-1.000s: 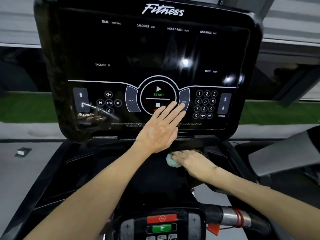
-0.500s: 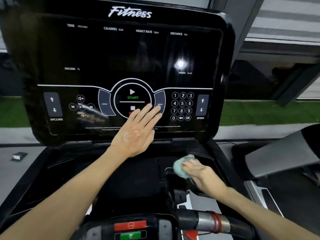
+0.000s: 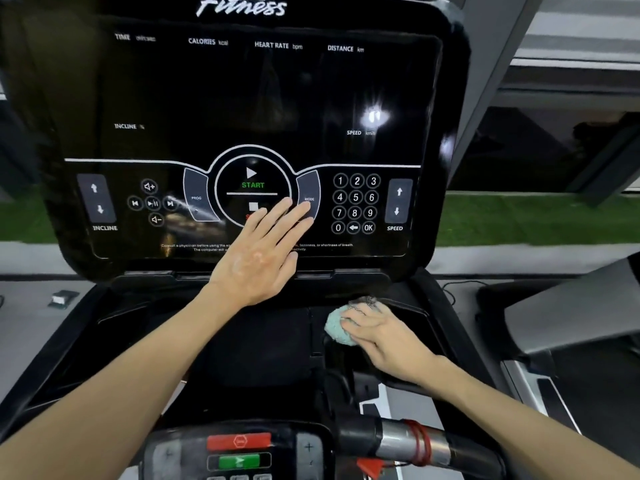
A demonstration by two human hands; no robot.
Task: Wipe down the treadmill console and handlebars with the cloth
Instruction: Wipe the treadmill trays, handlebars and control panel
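- Cloth (image 3: 337,329): pale teal, bunched into a wad, pressed onto the black tray ledge right of centre, below the console (image 3: 242,98).
- Right hand (image 3: 377,332): closed over the cloth, fingers curled on top, palm bearing down; gripping cloth only.
- Left hand (image 3: 258,249): open, flat, fingers spread; resting on lower console face, fingertips over the stop area and touching the MODE key (image 3: 309,199) (braced, holding nothing).
- Lower panel (image 3: 239,452) with red and green buttons at bottom edge; handlebar (image 3: 408,441) with red bands beside it, well apart from cloth, judged not yet wiped.
- Risk: flat left palm sits on touch keys; extra pressure could trigger a mode or start command. Display dark, power state not determinable.
- Risk: bare palm likely to leave smears on the glossy face, needing a re-wipe.
- Risk: loose wad could snag at the recess edge and slip from the fingers.
- Versus 0.5 s ago: cloth and right hand at much the same spot on the right ledge; left hand unmoved on keys; view shifted slightly, console logo closer to the top edge.
- Versus 1.0 s ago: cloth was nearer centre, just below the left wrist; since carried rightward.
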